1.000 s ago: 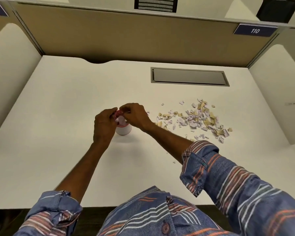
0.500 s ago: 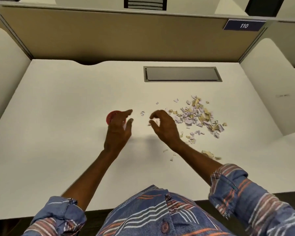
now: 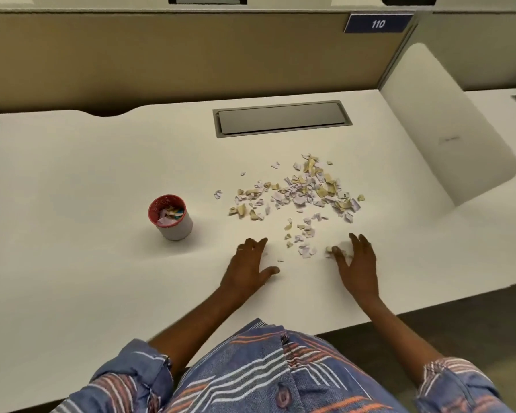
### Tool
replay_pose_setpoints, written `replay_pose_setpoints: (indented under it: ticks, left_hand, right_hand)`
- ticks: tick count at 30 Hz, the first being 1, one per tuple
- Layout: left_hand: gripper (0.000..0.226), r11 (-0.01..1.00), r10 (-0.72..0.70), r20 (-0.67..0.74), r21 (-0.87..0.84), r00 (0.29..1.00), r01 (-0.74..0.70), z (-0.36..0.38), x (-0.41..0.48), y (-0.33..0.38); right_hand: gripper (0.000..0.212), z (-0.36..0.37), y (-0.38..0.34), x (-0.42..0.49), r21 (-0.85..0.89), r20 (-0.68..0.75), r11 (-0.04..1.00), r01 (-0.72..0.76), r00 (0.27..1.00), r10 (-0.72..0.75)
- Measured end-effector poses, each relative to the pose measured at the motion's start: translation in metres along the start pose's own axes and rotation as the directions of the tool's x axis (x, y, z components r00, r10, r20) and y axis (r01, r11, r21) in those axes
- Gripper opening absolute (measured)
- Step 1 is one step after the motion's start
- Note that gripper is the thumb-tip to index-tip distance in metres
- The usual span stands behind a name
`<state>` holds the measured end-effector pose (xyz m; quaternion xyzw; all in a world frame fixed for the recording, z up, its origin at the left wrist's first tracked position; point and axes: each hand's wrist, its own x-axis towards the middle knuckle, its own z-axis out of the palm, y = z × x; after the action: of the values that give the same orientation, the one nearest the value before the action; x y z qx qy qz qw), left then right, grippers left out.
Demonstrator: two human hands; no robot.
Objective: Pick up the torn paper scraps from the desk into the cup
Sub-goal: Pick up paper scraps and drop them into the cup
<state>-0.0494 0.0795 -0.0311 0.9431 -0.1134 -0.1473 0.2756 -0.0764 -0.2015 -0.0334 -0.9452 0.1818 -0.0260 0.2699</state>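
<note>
A small white cup (image 3: 171,217) with a red inside stands upright on the white desk (image 3: 72,189), left of centre, with several scraps inside. A spread of white and tan torn paper scraps (image 3: 298,193) lies to its right. My left hand (image 3: 249,268) rests flat on the desk with fingers apart, below the scraps' near left edge, holding nothing. My right hand (image 3: 356,262) is flat too, fingers spread, its fingertips touching a few scraps at the near right edge. The nearest scraps lie between the two hands.
A grey cable flap (image 3: 282,117) is set into the desk behind the scraps. Beige partition walls enclose the back, with a blue "110" sign (image 3: 377,23). A white side panel (image 3: 447,123) rises at the right. The desk's front edge runs just below my wrists.
Both hands have left the cup and moved right and nearer to me, onto the desk beside the near scraps. The cup now stands alone. The view has shifted.
</note>
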Motion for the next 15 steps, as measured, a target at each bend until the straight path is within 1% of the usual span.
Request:
replay_pose_setpoints:
  ticks: [2, 4, 6, 9, 11, 13, 15]
  left_hand:
    - [0.082, 1.000, -0.001, 0.049, -0.003, 0.999, 0.001, 0.006, 0.003, 0.007]
    - [0.077, 1.000, 0.025, 0.077, -0.005, 0.997, -0.025, 0.011, 0.007, 0.014]
    - [0.069, 0.998, 0.058, 0.090, -0.003, 0.994, -0.058, 0.015, 0.011, 0.022]
    - [0.061, 0.994, 0.107, 0.084, 0.018, 0.991, -0.108, 0.021, 0.015, 0.029]
    - [0.057, 0.991, 0.130, 0.068, 0.005, 0.989, -0.131, 0.024, 0.016, 0.029]
    - [0.054, 0.992, 0.128, 0.044, -0.002, 0.991, -0.128, 0.027, 0.016, 0.028]
    - [0.055, 0.992, 0.118, -0.007, 0.045, 0.993, -0.118, 0.027, 0.019, 0.025]
  right_hand:
    - [0.072, 0.006, 0.004, -0.009, 0.004, 0.063, 0.999, -0.042, 0.997, 0.041]
    - [0.079, 0.015, 0.001, -0.014, -0.008, 0.122, 1.000, -0.030, 0.992, 0.031]
    - [0.084, 0.024, -0.009, -0.014, -0.002, 0.163, 1.000, 0.029, 0.986, -0.028]
    - [0.087, 0.036, -0.029, -0.006, 0.023, 0.224, 0.984, 0.178, 0.958, -0.179]
    - [0.079, 0.042, -0.041, 0.001, 0.026, 0.286, 0.957, 0.290, 0.915, -0.285]
    - [0.063, 0.047, -0.050, 0.006, -0.009, 0.330, 0.911, 0.412, 0.861, -0.386]
    - [0.048, 0.049, -0.052, 0.006, -0.025, 0.332, 0.872, 0.489, 0.827, -0.454]
